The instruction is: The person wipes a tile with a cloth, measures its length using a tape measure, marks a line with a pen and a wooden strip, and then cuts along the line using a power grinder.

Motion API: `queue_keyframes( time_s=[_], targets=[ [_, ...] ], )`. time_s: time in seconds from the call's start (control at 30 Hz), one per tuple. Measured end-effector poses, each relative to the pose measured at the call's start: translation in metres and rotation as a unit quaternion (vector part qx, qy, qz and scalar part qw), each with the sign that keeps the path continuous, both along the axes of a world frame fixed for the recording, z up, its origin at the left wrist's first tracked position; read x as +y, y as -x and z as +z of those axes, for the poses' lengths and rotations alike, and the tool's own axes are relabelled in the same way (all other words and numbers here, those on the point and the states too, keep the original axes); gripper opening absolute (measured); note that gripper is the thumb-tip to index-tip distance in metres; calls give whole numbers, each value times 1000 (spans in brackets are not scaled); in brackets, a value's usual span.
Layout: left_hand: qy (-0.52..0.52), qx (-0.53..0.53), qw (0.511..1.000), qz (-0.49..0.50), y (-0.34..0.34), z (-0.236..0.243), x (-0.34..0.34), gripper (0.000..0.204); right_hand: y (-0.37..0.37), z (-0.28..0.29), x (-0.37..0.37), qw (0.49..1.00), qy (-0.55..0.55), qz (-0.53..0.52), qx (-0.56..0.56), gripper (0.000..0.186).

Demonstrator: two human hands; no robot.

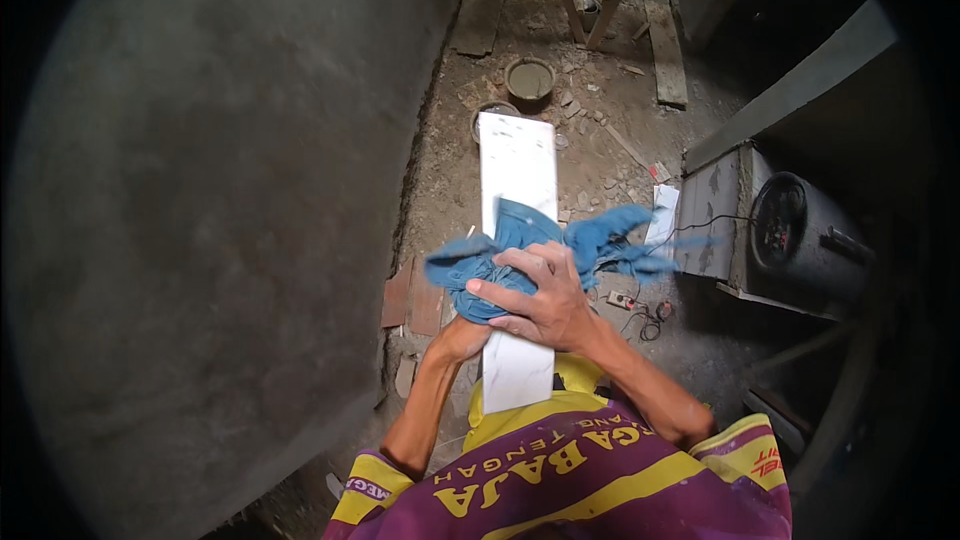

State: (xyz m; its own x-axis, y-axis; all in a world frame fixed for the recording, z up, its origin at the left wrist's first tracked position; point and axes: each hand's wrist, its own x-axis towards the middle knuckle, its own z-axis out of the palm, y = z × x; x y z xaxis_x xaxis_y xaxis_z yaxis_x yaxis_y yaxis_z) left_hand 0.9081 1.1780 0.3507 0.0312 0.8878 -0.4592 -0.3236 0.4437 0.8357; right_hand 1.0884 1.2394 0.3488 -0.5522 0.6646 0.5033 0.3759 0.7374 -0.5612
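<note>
A long white tile strip (pixel 518 380), faintly marked with grey, stretches away from my body, its near end by my shirt. Across its middle lies a crumpled blue cloth (pixel 500 265), with loose ends blurred out to the right. My right hand (pixel 545 300) presses on the cloth from above, fingers bent over it. Low at the tile's left edge, my left hand (pixel 462 338) grips the strip; its fingers are hidden beneath the tile and cloth.
A bucket of grey mix (pixel 530 80) stands on the rubble-strewn floor beyond the tile. On the right are a dark round speaker-like device (pixel 810 235) and a power strip (pixel 622 300) with cables. A bare grey wall (pixel 230 220) fills the left; a wooden stand (pixel 590 0) is at the far end.
</note>
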Motion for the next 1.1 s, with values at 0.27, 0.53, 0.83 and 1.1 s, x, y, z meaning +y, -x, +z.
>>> queue_keyframes(
  time_s=[0.27,0.53,0.83,1.1],
  targets=[
    [45,-121,960,-249,12,19,-23,75,19,-10,117,991,-28,-108,68,37],
    [87,-231,963,-112,1,-1,-63,77,-45,11,150,922,120,-157,332,40],
    [6,-114,993,13,-17,-6,8,98,4,-21,25,993,20,-6,118,39],
    [11,-186,979,84,-8,-49,15,102,-25,-64,-103,988,70,133,15,45]
  ],
)
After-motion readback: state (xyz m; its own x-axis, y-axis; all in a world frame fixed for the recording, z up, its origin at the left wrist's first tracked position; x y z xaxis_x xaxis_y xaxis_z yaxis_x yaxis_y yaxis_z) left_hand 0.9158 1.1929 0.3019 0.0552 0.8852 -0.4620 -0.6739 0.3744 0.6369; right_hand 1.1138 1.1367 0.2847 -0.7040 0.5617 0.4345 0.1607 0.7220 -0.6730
